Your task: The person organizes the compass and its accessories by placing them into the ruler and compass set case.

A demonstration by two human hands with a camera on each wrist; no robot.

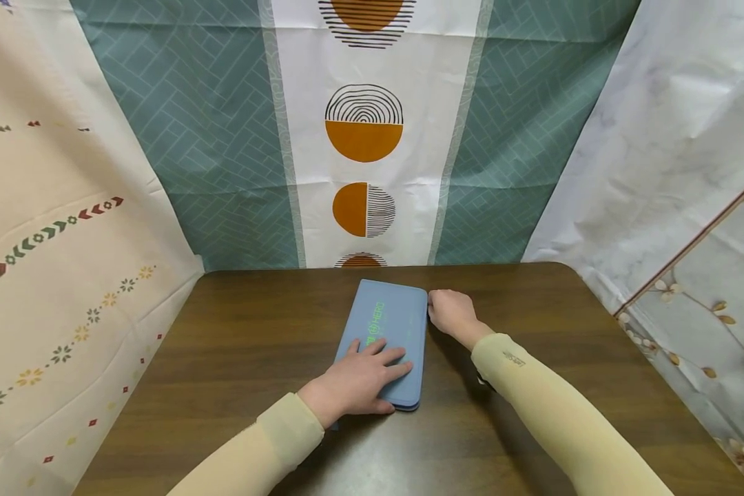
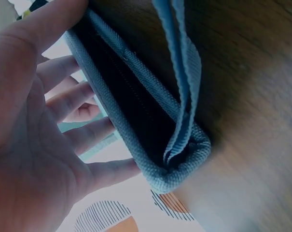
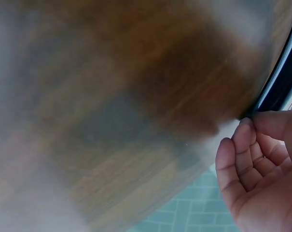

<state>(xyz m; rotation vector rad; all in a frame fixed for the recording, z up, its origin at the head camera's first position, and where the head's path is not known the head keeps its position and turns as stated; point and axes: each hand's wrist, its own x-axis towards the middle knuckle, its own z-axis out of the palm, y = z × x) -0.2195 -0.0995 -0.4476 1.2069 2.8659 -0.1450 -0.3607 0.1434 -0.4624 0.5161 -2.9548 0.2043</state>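
A flat blue zip case [image 1: 403,317] with green "HERO" lettering lies on the table, slightly angled. Across its near part my left hand [image 1: 359,382] rests with fingers spread and straight. The left wrist view shows the near end from the side, with woven blue edging [image 2: 112,106], a dark band between the covers and a blue strap loop [image 2: 184,72]. At the far right edge, my right hand [image 1: 455,313] has its fingers curled. Its thumb and forefinger pinch a small dark zipper pull [image 3: 247,115] at the case's side, mostly hidden by the fingertips.
The brown wooden table [image 1: 235,344] ends at a teal and white patterned curtain [image 1: 223,138] behind. Cream cloth [image 1: 49,172] hangs at the left, and pale floral cloth [image 1: 688,151] hangs at the right.
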